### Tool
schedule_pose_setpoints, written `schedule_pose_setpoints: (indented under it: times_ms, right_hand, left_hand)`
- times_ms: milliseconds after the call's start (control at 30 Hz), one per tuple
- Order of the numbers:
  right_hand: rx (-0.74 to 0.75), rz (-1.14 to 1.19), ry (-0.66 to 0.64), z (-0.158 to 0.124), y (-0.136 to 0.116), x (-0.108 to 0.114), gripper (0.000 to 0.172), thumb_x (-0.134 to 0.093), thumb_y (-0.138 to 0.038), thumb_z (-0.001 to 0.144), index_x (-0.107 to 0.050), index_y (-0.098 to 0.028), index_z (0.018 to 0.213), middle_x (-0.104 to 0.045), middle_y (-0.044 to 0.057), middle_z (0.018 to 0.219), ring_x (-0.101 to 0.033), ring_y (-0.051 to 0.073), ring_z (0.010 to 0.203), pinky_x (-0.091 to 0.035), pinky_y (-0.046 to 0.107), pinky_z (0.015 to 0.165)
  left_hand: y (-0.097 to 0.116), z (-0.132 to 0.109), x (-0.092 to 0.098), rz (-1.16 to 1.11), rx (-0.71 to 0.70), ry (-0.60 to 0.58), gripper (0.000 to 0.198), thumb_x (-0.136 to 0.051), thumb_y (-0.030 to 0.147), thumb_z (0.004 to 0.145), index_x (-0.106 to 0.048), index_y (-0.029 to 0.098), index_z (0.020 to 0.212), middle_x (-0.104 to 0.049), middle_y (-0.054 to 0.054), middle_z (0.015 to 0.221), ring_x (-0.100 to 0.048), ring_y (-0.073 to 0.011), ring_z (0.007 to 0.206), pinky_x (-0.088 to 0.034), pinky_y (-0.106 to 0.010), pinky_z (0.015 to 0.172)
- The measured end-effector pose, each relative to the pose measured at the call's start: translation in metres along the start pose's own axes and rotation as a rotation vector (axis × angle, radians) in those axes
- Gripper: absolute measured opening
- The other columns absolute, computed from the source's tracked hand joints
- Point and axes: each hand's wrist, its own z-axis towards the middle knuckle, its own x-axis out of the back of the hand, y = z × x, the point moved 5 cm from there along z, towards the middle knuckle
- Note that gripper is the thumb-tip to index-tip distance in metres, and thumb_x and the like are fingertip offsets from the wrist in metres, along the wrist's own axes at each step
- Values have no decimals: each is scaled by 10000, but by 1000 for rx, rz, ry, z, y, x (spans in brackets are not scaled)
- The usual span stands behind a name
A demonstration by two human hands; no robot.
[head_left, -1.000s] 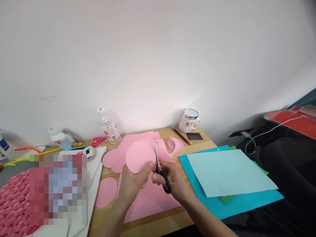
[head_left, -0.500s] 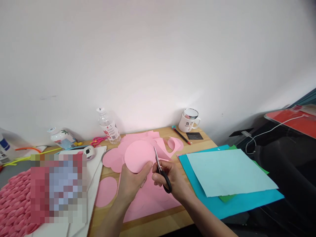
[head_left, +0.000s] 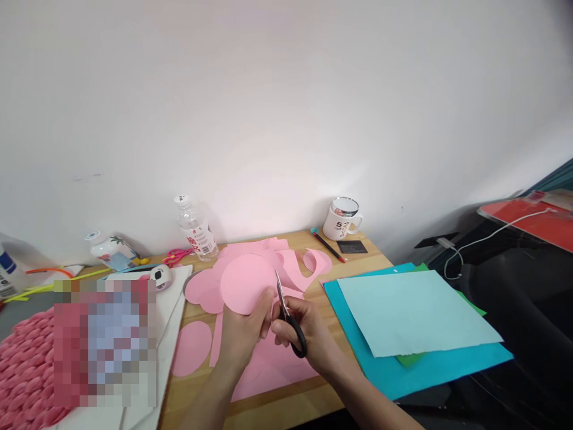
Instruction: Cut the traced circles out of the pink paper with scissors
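Between thumb and fingers, my left hand [head_left: 245, 331] pinches a round pink paper disc [head_left: 247, 283] by its lower right edge. My right hand [head_left: 302, 325] is closed round the black handles of a pair of scissors [head_left: 297, 337]. The blades point up and lean left, right beside the disc's right edge. Under both hands lie pink paper sheets [head_left: 277, 373]. More cut pink circles [head_left: 201, 286] overlap to the left of the disc, and a single pink circle [head_left: 192, 348] rests below them. A curved pink offcut [head_left: 320, 260] lies beyond the scissors.
At the back stand a plastic bottle [head_left: 197, 230] and a white mug [head_left: 340, 220]. A black pencil [head_left: 328, 245] lies near the mug. Blue and pale green sheets [head_left: 416, 310] cover the right side. A pink woven item [head_left: 27, 364] and white boards [head_left: 174, 310] are at left.
The paper disc and both hands have shifted slightly left. The scissors have moved left and a little down along with them. The curved strip that hung by the blades is no longer beside them.
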Motion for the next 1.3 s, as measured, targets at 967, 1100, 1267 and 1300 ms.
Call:
schedule_pose_setpoints:
  times_ms: [967, 1100, 1267, 1300]
  right_hand:
    - [46, 40, -16, 2, -14, 0, 371, -790, -445, 589, -548, -166, 624, -467, -38, 555, -383, 92, 517, -309, 231, 485]
    - [1, 16, 10, 2, -8, 2, 387, -778, -461, 584, -532, -168, 635, -485, -38, 555, -410, 96, 519, -324, 232, 485]
    - [21, -6, 1, 1, -5, 4, 384, -758, -476, 619, -524, -171, 639, -493, -31, 563, -418, 102, 523, -327, 243, 492]
    - [23, -8, -1, 1, -5, 4, 390, -756, -483, 620, -522, -172, 639, -493, -31, 563, -419, 103, 521, -327, 244, 490]
  left_hand:
    - [3, 0, -1, 45, 49, -60, 370, -626, 376, 651, -435, 200, 388, -371, 61, 301, -349, -68, 320, -314, -210, 357]
    - [4, -1, 0, 42, 20, -46, 401, -618, 396, 659, -404, 210, 375, -356, 64, 297, -323, -63, 308, -303, -215, 352]
    - [5, -2, 1, 44, 21, -43, 402, -604, 395, 669, -404, 206, 377, -374, 55, 305, -332, -64, 316, -303, -213, 359]
    - [5, -2, 1, 46, 20, -40, 402, -603, 397, 669, -404, 205, 377, -374, 54, 307, -333, -65, 317, -302, -213, 360]
